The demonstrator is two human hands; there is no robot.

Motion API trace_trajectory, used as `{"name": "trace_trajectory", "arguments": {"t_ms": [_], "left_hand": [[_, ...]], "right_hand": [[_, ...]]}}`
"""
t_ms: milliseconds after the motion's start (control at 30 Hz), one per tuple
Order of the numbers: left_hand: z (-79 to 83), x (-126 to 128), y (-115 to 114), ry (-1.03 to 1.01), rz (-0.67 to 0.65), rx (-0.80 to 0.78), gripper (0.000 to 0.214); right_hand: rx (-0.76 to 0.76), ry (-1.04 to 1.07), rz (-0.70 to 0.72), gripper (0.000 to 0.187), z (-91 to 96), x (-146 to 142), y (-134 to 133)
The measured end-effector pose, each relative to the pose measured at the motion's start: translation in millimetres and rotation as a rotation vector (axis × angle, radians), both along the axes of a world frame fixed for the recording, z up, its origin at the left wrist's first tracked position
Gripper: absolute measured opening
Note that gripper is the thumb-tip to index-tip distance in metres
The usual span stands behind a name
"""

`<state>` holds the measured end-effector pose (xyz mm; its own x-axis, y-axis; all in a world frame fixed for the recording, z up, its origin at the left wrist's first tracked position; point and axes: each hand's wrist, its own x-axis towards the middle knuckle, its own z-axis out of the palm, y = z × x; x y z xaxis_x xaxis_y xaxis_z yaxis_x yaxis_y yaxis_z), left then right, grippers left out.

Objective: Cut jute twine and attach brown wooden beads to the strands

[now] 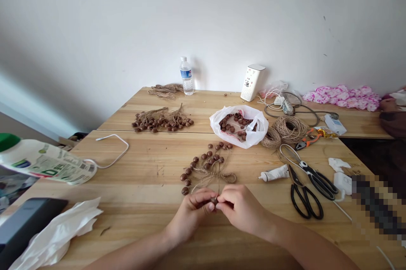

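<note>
My left hand (pixel 194 210) is closed on a small brown nut-like bead (pixel 214 200), pinched between thumb and fingers. My right hand (pixel 237 207) meets it from the other side, its fingertips pressed together at the bead on what looks like thin twine. Just beyond both hands lies a tasselled bundle of jute twine (pixel 226 177) with several brown beads (pixel 193 165) fanned out on its strands. Further back, a white plastic bag (pixel 257 134) stands open with loose brown beads inside.
Finished-looking bead bunches (pixel 161 122) and loose twine (pixel 166 90) lie back left, near a water bottle (pixel 187 77). Twine balls (pixel 288 129), pliers (pixel 306 141), a white tube (pixel 275 173) and two scissors (pixel 306 196) lie right. A large bottle (pixel 53 162) is left; another person (pixel 393 119) sits far right.
</note>
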<state>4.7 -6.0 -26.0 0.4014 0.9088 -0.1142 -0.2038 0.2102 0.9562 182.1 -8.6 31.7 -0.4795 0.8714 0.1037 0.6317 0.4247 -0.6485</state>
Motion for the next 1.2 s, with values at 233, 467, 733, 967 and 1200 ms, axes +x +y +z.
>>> {"name": "trace_trajectory", "arguments": {"t_ms": [233,467,733,967,1200], "left_hand": [[2.5,8,-6,0.071,-0.150,-0.156,0.027],[-4.7,19,-17,0.251,-0.114,-0.082,0.024],[-16.6,22,-29,0.365,0.027,0.206,0.021],[-20.6,25,-28,0.323,0.069,0.115,0.020],[-15.2,20,-22,0.350,-0.056,0.168,0.019]], "right_hand": [[-0.141,-0.182,0.011,0.008,-0.5,2,-2],[-0.416,-0.208,0.048,0.011,-8.2,10,13],[-0.944,0.178,0.014,0.010,-46.3,24,23],[-0.791,0.236,0.054,0.014,-49.1,30,13],[-0.624,0.199,0.075,0.010,-51.4,28,12]]}}
